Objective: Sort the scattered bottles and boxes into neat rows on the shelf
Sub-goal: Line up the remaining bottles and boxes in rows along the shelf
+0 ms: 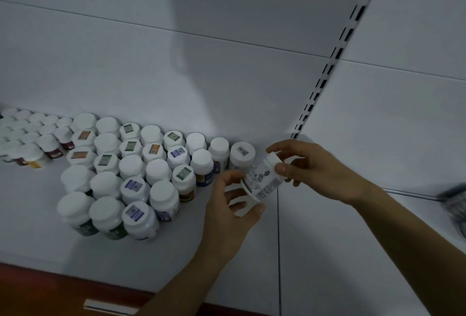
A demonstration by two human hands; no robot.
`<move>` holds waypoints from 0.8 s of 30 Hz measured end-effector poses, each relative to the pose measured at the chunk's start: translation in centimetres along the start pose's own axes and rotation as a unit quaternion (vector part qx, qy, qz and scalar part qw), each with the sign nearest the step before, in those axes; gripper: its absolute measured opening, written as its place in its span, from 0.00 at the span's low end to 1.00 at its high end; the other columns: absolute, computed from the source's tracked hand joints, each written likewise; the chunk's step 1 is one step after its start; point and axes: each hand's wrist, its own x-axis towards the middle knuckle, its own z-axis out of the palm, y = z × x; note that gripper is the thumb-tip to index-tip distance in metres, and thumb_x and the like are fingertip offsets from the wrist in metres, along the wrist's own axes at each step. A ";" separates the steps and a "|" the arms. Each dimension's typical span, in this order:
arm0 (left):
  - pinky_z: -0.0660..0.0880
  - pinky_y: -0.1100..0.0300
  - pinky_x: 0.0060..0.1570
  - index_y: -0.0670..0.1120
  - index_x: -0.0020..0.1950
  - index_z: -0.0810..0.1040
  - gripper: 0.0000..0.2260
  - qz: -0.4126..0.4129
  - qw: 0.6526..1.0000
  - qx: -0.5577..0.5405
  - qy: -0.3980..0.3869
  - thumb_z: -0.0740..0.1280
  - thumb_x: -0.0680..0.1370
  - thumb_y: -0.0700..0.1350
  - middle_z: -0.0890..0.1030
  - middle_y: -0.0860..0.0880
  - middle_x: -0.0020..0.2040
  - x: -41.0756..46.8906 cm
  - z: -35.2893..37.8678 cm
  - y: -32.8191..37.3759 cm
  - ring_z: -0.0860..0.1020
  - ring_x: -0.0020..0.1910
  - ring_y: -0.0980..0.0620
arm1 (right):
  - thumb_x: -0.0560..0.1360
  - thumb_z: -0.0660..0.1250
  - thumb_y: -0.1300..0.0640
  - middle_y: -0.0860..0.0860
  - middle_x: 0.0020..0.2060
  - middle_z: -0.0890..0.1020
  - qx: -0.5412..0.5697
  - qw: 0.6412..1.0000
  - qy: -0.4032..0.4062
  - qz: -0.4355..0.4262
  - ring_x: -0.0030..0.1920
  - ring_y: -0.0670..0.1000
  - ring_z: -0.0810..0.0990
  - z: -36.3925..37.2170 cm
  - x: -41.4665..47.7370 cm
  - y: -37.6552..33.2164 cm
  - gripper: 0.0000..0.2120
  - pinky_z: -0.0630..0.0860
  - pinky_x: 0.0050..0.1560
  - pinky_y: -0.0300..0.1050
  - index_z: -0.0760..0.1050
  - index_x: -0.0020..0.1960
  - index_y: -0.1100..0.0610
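both hands grasping one tilted white-capped pill bottle (262, 179) at centre right of frame: left hand (232, 204) curled round its base, right hand (310, 166) pinching cap. capped bottles in rows (141, 164) stand on white shelf (327, 240), left of centre.

White-capped bottles (131, 164) stand in rows on shelf (327, 252); 1 tilted bottle (262, 182) beside.

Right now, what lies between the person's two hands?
In the head view, one tilted white bottle lies there: the left hand holds its lower end and the right hand grips its cap end.
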 end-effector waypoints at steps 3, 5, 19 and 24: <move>0.71 0.65 0.61 0.54 0.68 0.72 0.21 0.082 0.953 0.289 -0.034 0.74 0.77 0.47 0.74 0.58 0.66 0.1 -1.2 -0.6 0.73 0.63 0.58 | 0.79 0.71 0.53 0.43 0.58 0.80 -0.128 0.990 0.045 -0.032 0.46 0.47 0.82 -0.3 0.1 0.3 0.18 0.80 0.47 0.40 0.75 0.67 0.44; 0.66 0.59 0.64 0.54 0.71 0.71 0.20 0.119 0.865 0.473 -0.113 0.68 0.79 0.52 0.68 0.56 0.69 0.3 -1.7 -1.0 0.66 0.68 0.54 | 0.77 0.73 0.54 0.46 0.62 0.79 -0.212 0.973 0.073 -0.052 0.49 0.45 0.79 -0.3 0.3 0.5 0.22 0.77 0.51 0.36 0.74 0.70 0.49; 0.63 0.49 0.67 0.49 0.76 0.62 0.28 0.073 0.795 0.579 -0.166 0.62 0.78 0.56 0.56 0.48 0.78 2.0 -1.1 -1.2 0.55 0.77 0.47 | 0.73 0.71 0.72 0.56 0.62 0.70 -0.347 0.928 0.100 -0.093 0.58 0.59 0.77 4.4 1.8 1.1 0.30 0.78 0.61 0.51 0.73 0.72 0.56; 0.65 0.50 0.62 0.50 0.74 0.64 0.27 0.081 0.801 0.571 -0.159 0.62 0.76 0.56 0.59 0.49 0.76 2.2 -1.3 -1.7 0.58 0.76 0.48 | 0.72 0.76 0.66 0.50 0.61 0.70 -0.178 0.957 0.227 -0.030 0.60 0.55 0.75 6.7 1.6 1.7 0.29 0.78 0.63 0.50 0.74 0.70 0.56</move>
